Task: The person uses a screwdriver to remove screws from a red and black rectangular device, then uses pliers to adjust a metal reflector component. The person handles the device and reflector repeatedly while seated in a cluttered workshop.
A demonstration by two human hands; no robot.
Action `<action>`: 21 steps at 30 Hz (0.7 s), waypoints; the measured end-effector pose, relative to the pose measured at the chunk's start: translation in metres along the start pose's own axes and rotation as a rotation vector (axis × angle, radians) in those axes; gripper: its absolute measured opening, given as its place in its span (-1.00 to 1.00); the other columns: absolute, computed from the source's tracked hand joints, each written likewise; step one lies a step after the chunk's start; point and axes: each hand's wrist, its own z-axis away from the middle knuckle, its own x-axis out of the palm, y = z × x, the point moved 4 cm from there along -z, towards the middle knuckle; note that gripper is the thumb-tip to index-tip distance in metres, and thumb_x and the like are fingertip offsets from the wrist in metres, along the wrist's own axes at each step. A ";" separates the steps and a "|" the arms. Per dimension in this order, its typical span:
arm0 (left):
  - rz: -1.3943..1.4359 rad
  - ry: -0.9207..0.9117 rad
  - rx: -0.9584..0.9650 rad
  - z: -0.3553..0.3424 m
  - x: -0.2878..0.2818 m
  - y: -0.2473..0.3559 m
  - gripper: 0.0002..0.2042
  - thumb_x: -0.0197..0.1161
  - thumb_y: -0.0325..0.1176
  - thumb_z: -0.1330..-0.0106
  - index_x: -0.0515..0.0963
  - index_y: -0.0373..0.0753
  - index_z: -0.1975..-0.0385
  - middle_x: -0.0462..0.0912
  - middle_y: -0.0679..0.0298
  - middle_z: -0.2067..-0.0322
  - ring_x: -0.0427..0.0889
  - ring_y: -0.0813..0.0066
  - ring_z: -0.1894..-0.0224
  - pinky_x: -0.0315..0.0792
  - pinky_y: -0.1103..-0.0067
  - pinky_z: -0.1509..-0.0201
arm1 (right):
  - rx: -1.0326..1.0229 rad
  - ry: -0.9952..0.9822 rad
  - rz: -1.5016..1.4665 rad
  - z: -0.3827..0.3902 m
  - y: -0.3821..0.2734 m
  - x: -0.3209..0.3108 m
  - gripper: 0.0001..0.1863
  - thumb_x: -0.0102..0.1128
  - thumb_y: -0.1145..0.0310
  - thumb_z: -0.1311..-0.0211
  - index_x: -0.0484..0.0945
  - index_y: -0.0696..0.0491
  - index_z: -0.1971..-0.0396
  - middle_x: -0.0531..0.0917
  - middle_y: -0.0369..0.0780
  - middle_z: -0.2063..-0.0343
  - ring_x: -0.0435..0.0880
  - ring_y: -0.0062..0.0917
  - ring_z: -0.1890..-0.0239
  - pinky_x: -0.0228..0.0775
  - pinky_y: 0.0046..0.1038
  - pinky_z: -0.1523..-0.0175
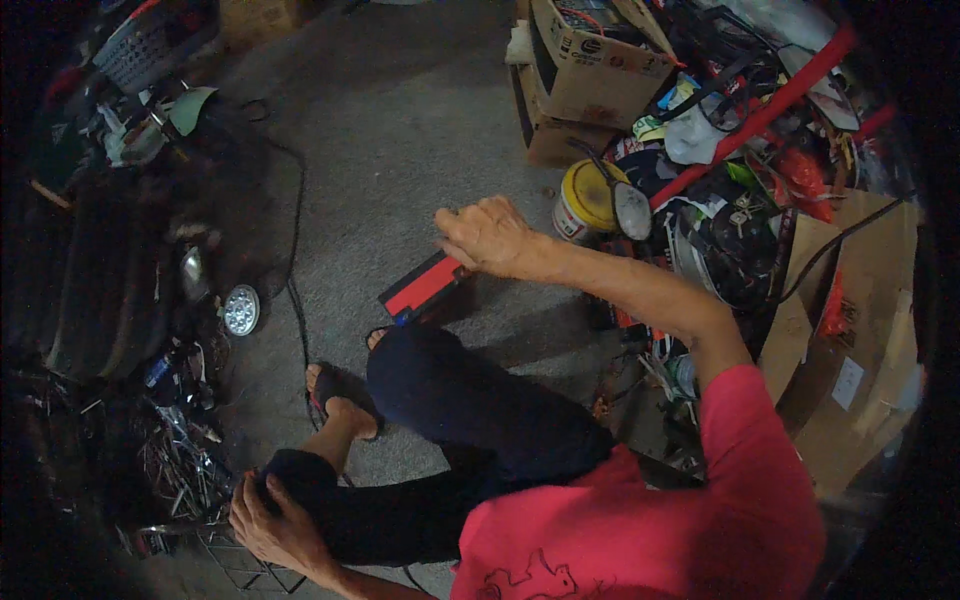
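The right hand [487, 235] grips a red-and-black case [425, 287] above the floor [400, 130]. The left hand [272, 522] rests flat on the knee [300, 478], holding nothing. Setting it down seems next, needing a bare spot.

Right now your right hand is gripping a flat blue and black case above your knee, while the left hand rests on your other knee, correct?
Not quite. In the head view the case under the right hand is red and black, not blue. The left hand does rest on the other knee.

I sat on the grey concrete floor [400, 130]; cardboard boxes [585, 85], a yellow tub [583, 200] and a round lamp [241, 309] lay on it.
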 end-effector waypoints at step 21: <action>-0.021 -0.033 0.018 -0.009 -0.002 0.005 -0.69 0.10 -0.10 -0.27 0.59 -0.22 0.25 0.60 0.23 0.19 0.53 0.23 0.11 0.39 0.37 0.08 | -0.086 -0.056 -0.041 -0.010 -0.015 -0.011 -0.72 0.17 0.31 -0.08 0.34 0.14 0.31 0.56 -0.06 0.46 0.60 -0.13 0.50 0.40 -0.16 0.45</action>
